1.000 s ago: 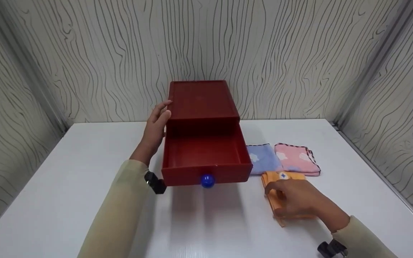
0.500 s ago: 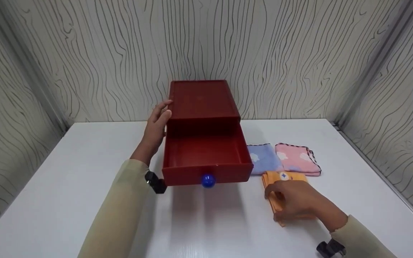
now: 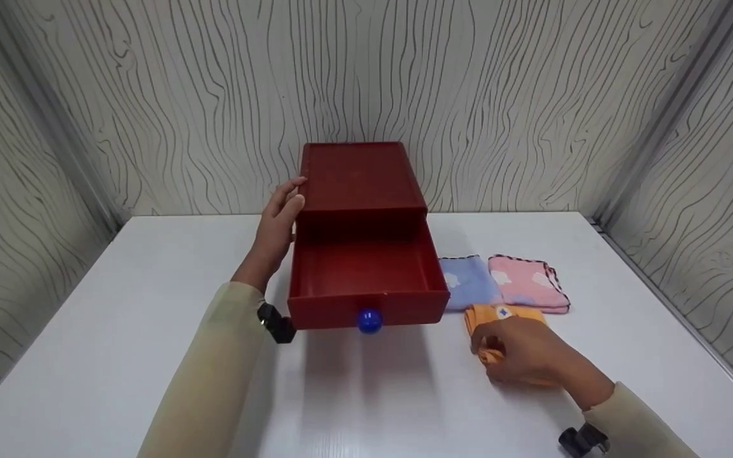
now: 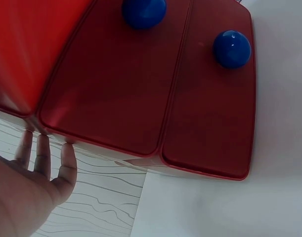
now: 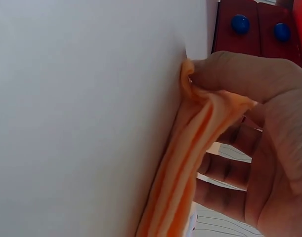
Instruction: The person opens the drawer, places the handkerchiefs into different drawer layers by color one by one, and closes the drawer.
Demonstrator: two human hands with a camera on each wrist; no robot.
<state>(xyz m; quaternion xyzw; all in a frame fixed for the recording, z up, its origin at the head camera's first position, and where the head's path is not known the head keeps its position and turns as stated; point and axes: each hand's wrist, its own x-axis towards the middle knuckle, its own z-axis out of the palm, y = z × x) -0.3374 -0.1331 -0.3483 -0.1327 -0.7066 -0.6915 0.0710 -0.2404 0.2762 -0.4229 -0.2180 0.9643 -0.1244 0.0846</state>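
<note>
A dark red drawer cabinet (image 3: 357, 175) stands at the table's back, its top drawer (image 3: 369, 267) pulled out and bare inside, with a blue knob (image 3: 369, 321) in front. My left hand (image 3: 274, 232) rests against the cabinet's left side; in the left wrist view its fingers (image 4: 66, 165) are fairly straight along the edge. To the right, my right hand (image 3: 525, 350) pinches the near left edge of a folded orange towel (image 3: 513, 311). The right wrist view shows the thumb pressing that towel's layered edge (image 5: 190, 128), which bunches up.
Behind the orange towel lie a folded blue towel (image 3: 468, 280), partly hidden by the drawer, and a folded pink towel (image 3: 525, 280). Lower drawers with blue knobs (image 4: 232, 49) are closed. Wood-patterned panels (image 3: 366, 83) border the white table (image 3: 118, 331) at back and sides.
My right hand's fingers have drawn in on the orange towel, and its near left corner has bunched up under them. The left hand and the drawer have stayed in place.
</note>
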